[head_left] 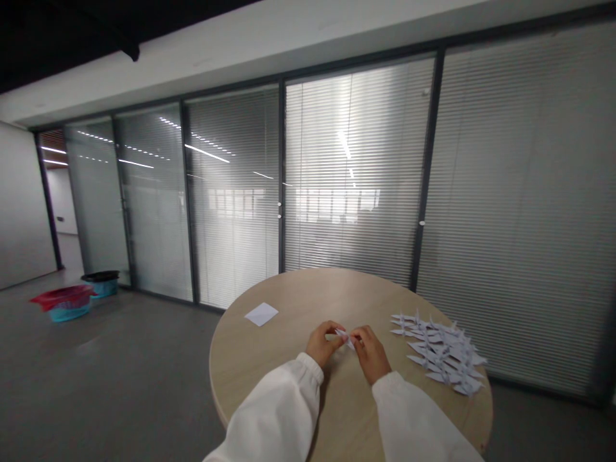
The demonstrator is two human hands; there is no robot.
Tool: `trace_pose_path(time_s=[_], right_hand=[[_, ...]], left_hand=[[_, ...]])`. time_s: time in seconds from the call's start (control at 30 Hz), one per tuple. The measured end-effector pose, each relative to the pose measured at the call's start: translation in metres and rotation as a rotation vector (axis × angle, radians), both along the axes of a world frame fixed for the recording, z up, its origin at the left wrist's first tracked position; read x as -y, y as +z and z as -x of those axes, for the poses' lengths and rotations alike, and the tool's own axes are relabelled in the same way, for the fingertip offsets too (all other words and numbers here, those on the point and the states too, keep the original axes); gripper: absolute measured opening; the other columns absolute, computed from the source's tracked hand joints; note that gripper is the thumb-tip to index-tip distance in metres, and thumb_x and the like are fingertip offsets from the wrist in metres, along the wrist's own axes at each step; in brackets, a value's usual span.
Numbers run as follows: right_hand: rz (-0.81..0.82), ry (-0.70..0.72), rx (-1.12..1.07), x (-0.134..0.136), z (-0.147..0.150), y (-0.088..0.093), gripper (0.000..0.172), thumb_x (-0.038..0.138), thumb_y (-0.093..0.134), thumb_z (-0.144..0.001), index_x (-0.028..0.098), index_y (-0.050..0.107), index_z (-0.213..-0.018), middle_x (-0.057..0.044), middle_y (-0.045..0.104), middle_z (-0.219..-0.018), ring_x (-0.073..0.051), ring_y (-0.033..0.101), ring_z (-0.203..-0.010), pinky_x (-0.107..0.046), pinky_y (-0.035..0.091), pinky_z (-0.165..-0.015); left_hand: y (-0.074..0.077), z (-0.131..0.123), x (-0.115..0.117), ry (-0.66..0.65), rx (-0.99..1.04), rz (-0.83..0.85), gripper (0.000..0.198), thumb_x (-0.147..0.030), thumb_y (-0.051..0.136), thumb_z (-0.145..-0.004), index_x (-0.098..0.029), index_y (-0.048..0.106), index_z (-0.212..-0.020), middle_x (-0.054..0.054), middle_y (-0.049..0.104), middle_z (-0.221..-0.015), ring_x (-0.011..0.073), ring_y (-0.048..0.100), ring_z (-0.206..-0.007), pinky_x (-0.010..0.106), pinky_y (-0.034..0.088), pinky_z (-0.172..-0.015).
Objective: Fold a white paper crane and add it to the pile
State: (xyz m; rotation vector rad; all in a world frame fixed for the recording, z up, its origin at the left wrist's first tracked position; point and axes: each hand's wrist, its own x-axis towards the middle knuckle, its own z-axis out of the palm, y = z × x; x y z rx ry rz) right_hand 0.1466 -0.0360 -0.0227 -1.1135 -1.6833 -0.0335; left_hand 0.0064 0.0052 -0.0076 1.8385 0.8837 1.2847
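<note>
Over the middle of a round wooden table [332, 285], both my hands pinch one small folded piece of white paper [343, 336]. My left hand [323, 343] grips its left side between thumb and fingers. On the other side, my right hand [370, 351] has its fingertips closed on the paper's right end. The fingers cover much of the paper, so its full shape is hidden. A group of pointed white folded-paper figures [440, 353] stands in rows to the right of my right hand. Left of my hands lies a flat white paper sheet [261, 314].
Glass partition panels with blinds [356, 173] run behind the table. On the grey floor at the left stand a blue bin with a red liner [67, 305] and another with a black liner [103, 284]. A doorway [58, 192] shows at the far left.
</note>
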Motion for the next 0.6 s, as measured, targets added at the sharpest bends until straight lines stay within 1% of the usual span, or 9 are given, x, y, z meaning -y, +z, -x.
trace_pose_path(time_s=[0.07, 0.13, 0.3, 0.47, 0.6], right_hand=[[-0.023, -0.014, 0.034, 0.0003, 0.0, 0.0001, 0.018, 0.024, 0.036, -0.082, 0.019, 0.052, -0.075, -0.003, 0.05, -0.075, -0.015, 0.051, -0.071, -0.025, 0.042, -0.064], [-0.026, -0.025, 0.055, 0.0006, 0.0001, 0.0003, 0.017, 0.023, 0.036, -0.082, 0.019, 0.051, -0.075, -0.003, 0.05, -0.075, -0.015, 0.05, -0.071, -0.026, 0.042, -0.064], [-0.003, -0.023, 0.062, 0.0019, 0.0012, 0.0015, 0.017, 0.023, 0.035, -0.083, 0.019, 0.051, -0.08, -0.003, 0.049, -0.078, -0.015, 0.049, -0.075, -0.027, 0.041, -0.068], [0.002, 0.008, 0.055, 0.0024, 0.0022, 0.0024, 0.014, 0.026, 0.04, -0.081, 0.02, 0.052, -0.087, -0.004, 0.05, -0.082, -0.016, 0.05, -0.077, -0.028, 0.041, -0.07], [-0.001, 0.006, 0.047, 0.0011, 0.0012, 0.0018, 0.015, 0.029, 0.043, -0.08, 0.021, 0.054, -0.083, -0.003, 0.052, -0.079, -0.015, 0.051, -0.075, -0.027, 0.041, -0.068]], left_hand=[[-0.0007, 0.0015, -0.0024, 0.042, -0.035, -0.053, 0.019, -0.027, 0.064, -0.057, -0.016, 0.063, -0.072, 0.005, 0.06, -0.076, 0.0169, 0.055, -0.076, 0.027, 0.043, -0.069], [-0.0004, 0.003, -0.0038, 0.051, -0.048, -0.08, 0.019, -0.029, 0.065, -0.056, -0.016, 0.065, -0.071, 0.006, 0.061, -0.078, 0.0175, 0.055, -0.077, 0.027, 0.042, -0.071], [0.004, 0.0048, -0.0025, 0.024, -0.037, -0.092, 0.021, -0.032, 0.065, -0.056, -0.017, 0.066, -0.071, 0.007, 0.061, -0.082, 0.0176, 0.056, -0.079, 0.027, 0.043, -0.07], [0.0079, 0.0051, 0.0003, 0.017, -0.016, -0.098, 0.019, -0.032, 0.065, -0.057, -0.019, 0.066, -0.071, 0.005, 0.061, -0.082, 0.017, 0.056, -0.079, 0.027, 0.044, -0.07], [0.0087, 0.0054, 0.0013, -0.014, -0.023, -0.115, 0.02, -0.034, 0.065, -0.058, -0.02, 0.067, -0.073, 0.006, 0.061, -0.084, 0.0173, 0.055, -0.08, 0.027, 0.044, -0.069]])
